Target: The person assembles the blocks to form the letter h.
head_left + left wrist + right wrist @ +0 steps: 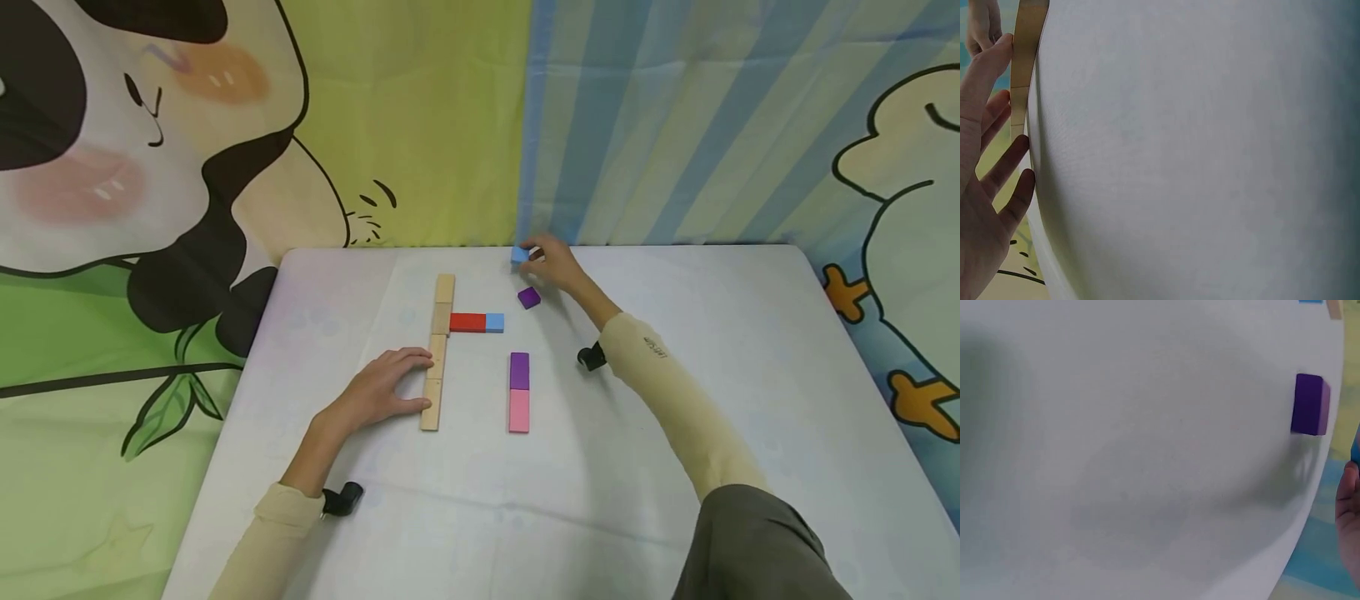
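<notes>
My right hand [555, 262] pinches a small blue block [519, 255] by the table's far edge; the right wrist view shows only a sliver of the blue block at its border. Just nearer lies a small purple block [529, 297], turned askew. My left hand [378, 387] rests its thumb and fingertips against the left side of a line of plain wooden blocks [432, 392], its fingers mostly straight. In the left wrist view those fingers [1007, 165] run along the wooden line. From that line a red block [468, 322] sticks out rightward, with a blue block [495, 322] at its end.
A longer purple block [519, 371] and a pink block [519, 411] lie end to end right of the wooden line. The white-covered table [675, 533] meets a printed cloth backdrop [435, 125] at its far edge. A knee [757, 542] shows at the lower right.
</notes>
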A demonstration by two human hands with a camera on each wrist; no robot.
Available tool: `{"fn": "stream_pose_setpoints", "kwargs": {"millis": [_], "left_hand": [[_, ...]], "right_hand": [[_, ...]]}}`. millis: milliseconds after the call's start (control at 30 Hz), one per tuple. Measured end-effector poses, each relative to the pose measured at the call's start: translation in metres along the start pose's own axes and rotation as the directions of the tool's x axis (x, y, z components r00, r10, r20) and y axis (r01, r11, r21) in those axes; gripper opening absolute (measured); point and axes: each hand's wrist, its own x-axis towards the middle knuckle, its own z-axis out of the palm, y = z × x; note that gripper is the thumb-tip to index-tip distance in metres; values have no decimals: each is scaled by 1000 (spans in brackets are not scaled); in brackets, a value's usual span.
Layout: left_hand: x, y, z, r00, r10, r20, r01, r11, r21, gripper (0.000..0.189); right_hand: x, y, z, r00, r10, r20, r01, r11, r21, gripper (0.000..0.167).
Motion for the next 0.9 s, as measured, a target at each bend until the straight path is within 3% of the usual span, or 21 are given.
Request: {"fn": "stream_pose_setpoints", "kwargs": {"millis": [233, 567, 900], "left_hand": [[0, 0, -1, 1000, 0, -2, 0, 1000, -1, 64], [-1, 3, 0, 1000, 8, -7, -8, 1000, -9, 64], [0, 2, 0, 1000, 1, -4, -1, 1000, 3, 64]], "right_hand": [[-29, -10, 2, 998, -37, 56, 35, 999, 26, 40], [-66, -7, 21, 974, -196, 115, 195, 981, 16, 36], [-79, -1, 28, 972, -200, 124, 201, 980, 4, 36]]}}
